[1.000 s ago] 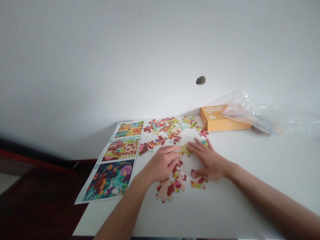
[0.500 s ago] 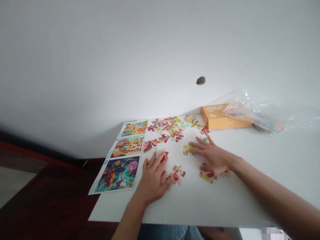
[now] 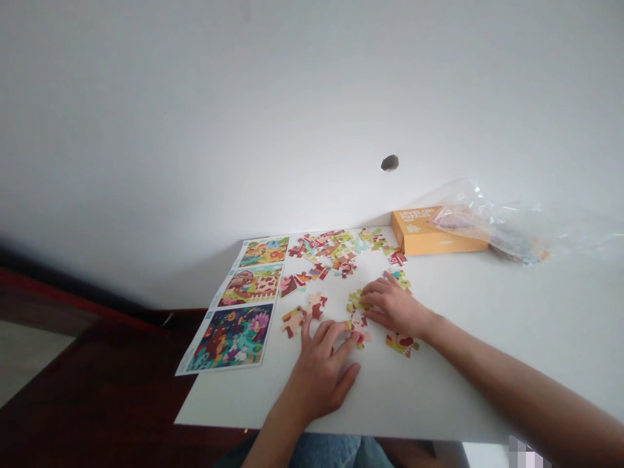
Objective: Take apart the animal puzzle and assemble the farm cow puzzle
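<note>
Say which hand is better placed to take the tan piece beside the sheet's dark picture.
Probably left. The left hand lies right beside the tan piece; the right hand rests farther off, fingertips on a yellow-green piece.

One box [image 3: 429, 232], one bag [image 3: 502, 224], one sheet [image 3: 241, 305], perhaps thirty puzzle pieces [image 3: 336, 250].

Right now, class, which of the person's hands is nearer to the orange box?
Right. The right hand sits in front of the orange box, slightly to its left; the left hand lies flat farther off, near the table's front edge.
</note>
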Tool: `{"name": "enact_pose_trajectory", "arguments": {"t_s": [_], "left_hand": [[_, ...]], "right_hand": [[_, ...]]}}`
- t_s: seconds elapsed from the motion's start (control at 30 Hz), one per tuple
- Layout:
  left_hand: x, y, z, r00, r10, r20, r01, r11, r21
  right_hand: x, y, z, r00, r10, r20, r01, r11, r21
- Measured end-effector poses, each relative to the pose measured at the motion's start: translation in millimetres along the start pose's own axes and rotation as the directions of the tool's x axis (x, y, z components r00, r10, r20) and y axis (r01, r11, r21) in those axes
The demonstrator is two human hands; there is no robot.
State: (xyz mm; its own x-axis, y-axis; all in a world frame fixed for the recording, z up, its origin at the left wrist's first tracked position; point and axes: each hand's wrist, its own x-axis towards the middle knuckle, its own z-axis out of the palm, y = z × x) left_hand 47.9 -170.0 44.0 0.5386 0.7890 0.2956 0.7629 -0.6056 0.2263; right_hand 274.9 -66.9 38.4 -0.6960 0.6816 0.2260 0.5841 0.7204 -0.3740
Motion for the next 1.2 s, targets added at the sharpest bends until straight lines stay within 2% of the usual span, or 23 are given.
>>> {"name": "enact_pose_trajectory", "arguments": {"t_s": [0.27,0.97,1.1,1.2], "left_hand": [[-4,-1,1.7,1.000,-0.015,0.002,0.015,1.000,0.026],[-10,-5,6.6,0.997,-0.016,0.071,0.006,0.990,0.141],[-5,-7,3.3,0.999,-0.002,0.044,-0.004,0.988,0.153],[-8,-6,0.2,0.998,0.036,-0.057,-0.029,0.991,0.134]], "right_hand": [[2,-4,2,0.997,-0.070,0.035,0.069,0.997,0.043],[5,4,5,0.997,-0.070,0.021,0.070,0.998,0.000],[5,4,5,0.996,-0.085,0.009,0.085,0.996,0.003],[4,4,3,0.994,-0.080,-0.076,0.080,0.997,-0.001]]}}
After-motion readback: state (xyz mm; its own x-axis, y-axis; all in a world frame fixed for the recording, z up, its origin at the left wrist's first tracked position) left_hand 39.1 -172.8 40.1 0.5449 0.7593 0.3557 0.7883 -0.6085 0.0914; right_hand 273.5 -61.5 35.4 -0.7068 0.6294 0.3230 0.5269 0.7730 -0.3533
